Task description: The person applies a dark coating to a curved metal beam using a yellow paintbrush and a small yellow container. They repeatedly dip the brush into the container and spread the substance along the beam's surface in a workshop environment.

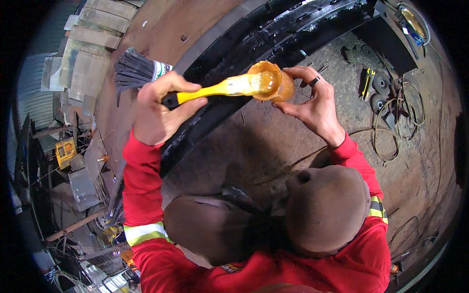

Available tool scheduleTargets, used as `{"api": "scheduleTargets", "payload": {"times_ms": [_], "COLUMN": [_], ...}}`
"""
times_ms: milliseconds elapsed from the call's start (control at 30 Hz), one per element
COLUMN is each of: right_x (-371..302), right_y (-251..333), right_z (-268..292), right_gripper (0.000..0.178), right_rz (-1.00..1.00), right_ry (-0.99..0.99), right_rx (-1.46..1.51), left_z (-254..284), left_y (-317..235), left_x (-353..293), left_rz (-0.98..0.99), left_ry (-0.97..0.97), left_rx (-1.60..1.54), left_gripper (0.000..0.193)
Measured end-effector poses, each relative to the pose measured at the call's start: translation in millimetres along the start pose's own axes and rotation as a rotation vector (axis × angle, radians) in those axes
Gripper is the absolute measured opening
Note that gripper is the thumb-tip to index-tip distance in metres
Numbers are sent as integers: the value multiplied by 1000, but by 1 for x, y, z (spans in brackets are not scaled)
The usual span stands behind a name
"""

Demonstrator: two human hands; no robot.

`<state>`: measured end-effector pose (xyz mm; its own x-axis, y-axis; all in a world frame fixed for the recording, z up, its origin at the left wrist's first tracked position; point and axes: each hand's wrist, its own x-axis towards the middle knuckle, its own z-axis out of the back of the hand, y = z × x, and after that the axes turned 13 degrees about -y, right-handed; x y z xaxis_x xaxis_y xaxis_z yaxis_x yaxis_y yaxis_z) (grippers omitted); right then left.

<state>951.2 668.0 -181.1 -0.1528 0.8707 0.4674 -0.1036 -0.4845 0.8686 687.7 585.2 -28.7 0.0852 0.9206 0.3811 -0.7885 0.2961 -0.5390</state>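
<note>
My left hand [163, 100] is closed around the handle of a yellow paintbrush [210, 92] with a black butt end. Its front part is smeared with pale, cream-coloured matter and reaches into the mouth of a small orange-brown cup [286, 87], so the tip is hidden. The cup is tilted, its opening toward the left, and wet orange stuff shines inside. Thumb and fingers of my right hand [312, 100] grip the cup from its right side. Both hands are raised above a long black beam [205, 117], glossy in places. Beside my left hand stands a bundle of dark rods [134, 68] in a white-and-green tin.
Right of the beam, grinding discs [378, 93], a yellow tool [366, 83] and looped cable [410, 107] lie on the dirty floor. Wooden boards [95, 39] are stacked far left. Scrap metal and a yellow case [66, 152] crowd the left side. My knees [330, 207] are bent below.
</note>
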Motion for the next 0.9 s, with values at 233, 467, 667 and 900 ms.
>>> {"api": "scheduleTargets", "payload": {"times_ms": [233, 467, 667, 900], "right_x": [-2, -3, 2, 6], "right_y": [-1, 1, -6, -8], "right_z": [-3, -5, 2, 2], "right_gripper": [57, 58, 59, 58], "right_rz": [-22, -47, -133, -218], "right_ry": [-42, -53, -114, -177], "right_rx": [-5, -28, -15, -26], "left_z": [-12, -23, -19, 18], "left_y": [10, 13, 19, 31], "left_x": [-22, -28, -28, -38], "left_rz": [281, 295, 370, 320], "left_ry": [-84, -152, -110, -337], "left_rx": [-142, -252, -285, -480], "left_gripper": [23, 22, 22, 22]}}
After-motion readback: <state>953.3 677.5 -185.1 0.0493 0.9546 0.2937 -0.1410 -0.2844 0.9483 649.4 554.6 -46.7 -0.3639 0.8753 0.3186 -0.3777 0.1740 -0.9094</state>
